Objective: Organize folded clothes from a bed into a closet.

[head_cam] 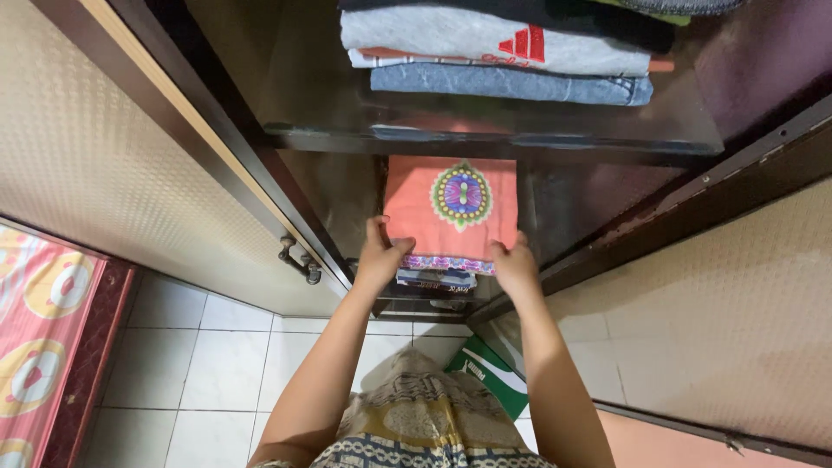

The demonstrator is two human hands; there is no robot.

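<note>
Open gap above the folded coral cloth (451,208) under the glass shelf (485,134), bare shelf room either side of the pile, open cupboard door (217,165) close on the left, door frame (676,212) hemming the right, clear tiled floor (208,364) below

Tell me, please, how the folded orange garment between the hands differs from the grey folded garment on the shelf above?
The orange garment lies on top of its pile, with the left hand and right hand at its near corners; the grey garment lies untouched, sandwiched within a stack. The orange one bears a round multicoloured medallion, the grey one a small red mark. Both are folded flat in the same wardrobe.
</note>
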